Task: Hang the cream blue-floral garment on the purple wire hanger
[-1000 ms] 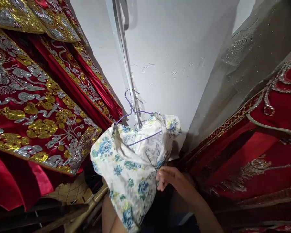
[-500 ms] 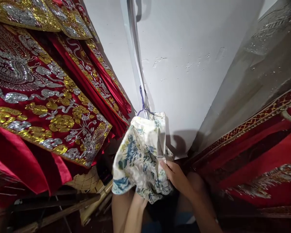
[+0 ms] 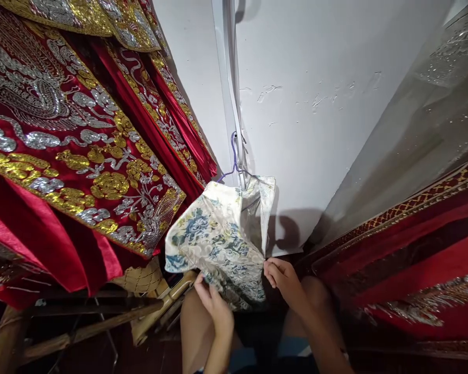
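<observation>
A white garment with blue and green floral print [image 3: 218, 234] hangs in front of me on a purple clothes hanger [image 3: 234, 156]. Its side opening gapes on the right and shows the darker inside. My right hand [image 3: 284, 280] is closed, pinching the lower end of that opening's edge. At the lower left hem, my left hand [image 3: 215, 305] has its fingers and thumb closed on the cloth, palm below the hem. The hanger's hook is caught at a white metal upright [image 3: 230, 78].
Red cloth with gold and silver sequins [image 3: 101, 135] hangs close on the left. A white wall [image 3: 315, 130] stands behind the garment. More red embroidered fabric [image 3: 425, 244] is at the right, and a wooden frame [image 3: 81, 332] at the lower left.
My left hand has come out from under the garment and moved up and left to its hem. The cloth is spread wider, its side opening stretched taut by my right hand.
</observation>
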A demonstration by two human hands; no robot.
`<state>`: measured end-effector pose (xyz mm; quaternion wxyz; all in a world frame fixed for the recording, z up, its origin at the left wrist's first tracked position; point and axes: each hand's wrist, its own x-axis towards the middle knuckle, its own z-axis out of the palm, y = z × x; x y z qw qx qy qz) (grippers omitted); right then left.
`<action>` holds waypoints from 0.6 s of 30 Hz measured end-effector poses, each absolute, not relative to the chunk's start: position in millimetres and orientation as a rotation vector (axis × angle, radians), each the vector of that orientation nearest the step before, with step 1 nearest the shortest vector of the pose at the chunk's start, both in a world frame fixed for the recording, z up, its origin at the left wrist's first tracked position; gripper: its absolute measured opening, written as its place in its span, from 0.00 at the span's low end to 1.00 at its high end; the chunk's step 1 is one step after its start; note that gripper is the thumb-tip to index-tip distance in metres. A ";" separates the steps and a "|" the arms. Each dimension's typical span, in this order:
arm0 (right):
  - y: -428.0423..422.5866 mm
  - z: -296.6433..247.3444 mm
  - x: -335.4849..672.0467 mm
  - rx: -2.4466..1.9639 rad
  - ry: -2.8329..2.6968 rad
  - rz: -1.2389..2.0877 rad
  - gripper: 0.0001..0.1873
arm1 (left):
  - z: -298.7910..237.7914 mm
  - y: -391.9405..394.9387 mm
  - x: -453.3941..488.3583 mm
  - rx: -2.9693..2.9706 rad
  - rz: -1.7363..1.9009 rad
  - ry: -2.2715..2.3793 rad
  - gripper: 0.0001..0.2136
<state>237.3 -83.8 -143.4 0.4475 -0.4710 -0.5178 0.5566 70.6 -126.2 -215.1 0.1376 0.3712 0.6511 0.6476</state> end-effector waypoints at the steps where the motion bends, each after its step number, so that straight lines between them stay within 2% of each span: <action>1: -85.3 -143.5 234.7 -1.156 -1.296 1.408 0.16 | -214.9 -131.8 75.7 1.129 1.946 1.864 0.12; 3: -88.8 -143.6 228.4 -1.129 -1.339 1.476 0.15 | -213.2 -138.4 88.6 1.334 1.990 1.801 0.13; 6: -93.3 -142.9 217.1 -1.073 -1.404 1.594 0.15 | -209.3 -133.4 103.8 1.529 1.729 1.680 0.19; 7: -94.1 -142.6 213.2 -1.048 -1.418 1.653 0.15 | -208.0 -128.9 106.3 1.522 1.626 1.625 0.19; 11: -89.2 -142.2 199.9 -0.991 -1.404 1.839 0.17 | -203.5 -112.8 107.0 1.413 1.409 1.496 0.06; 18: -64.4 -157.5 216.5 -1.142 -1.371 1.641 0.17 | -198.9 -82.9 92.0 1.284 1.424 1.526 0.09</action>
